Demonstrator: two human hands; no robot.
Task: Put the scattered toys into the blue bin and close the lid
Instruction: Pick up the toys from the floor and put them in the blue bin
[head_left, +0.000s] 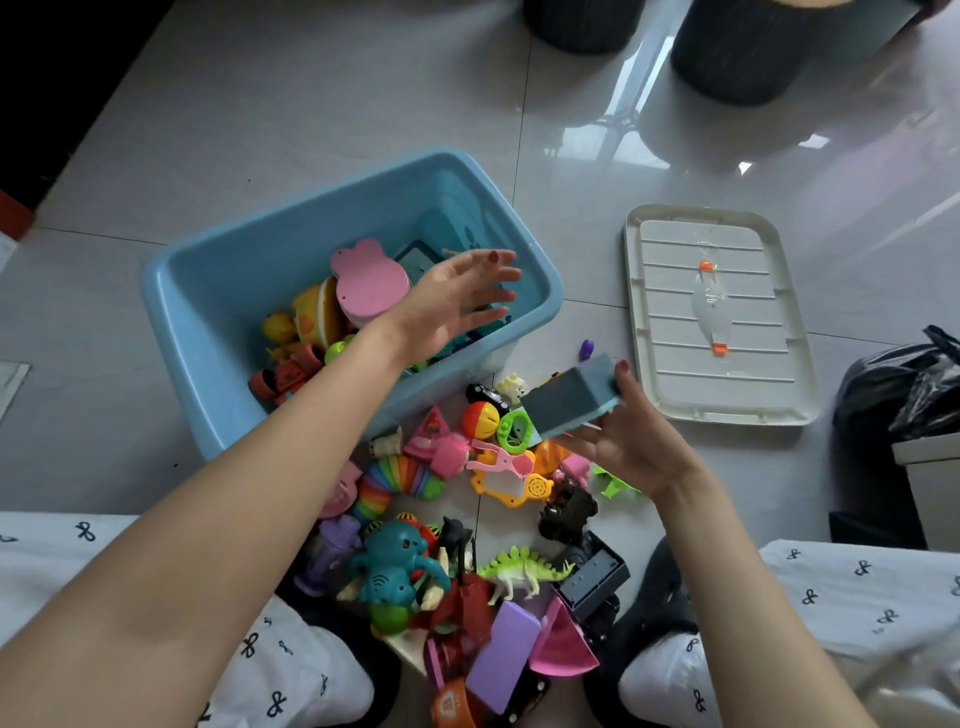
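Left hand (451, 301) open over one blue bin (208, 291); right hand (631, 441) gripping one grey block (569, 400).

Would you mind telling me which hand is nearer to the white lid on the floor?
The right hand, which grips a grey-blue block just beside the white lid's near-left corner. The left hand is open over the blue bin, farther off.

A home, by the look of it: glossy tiled floor (291, 130), children's toys (467, 519) heaped on it (someone sits in patterned loungewear (857, 587)).
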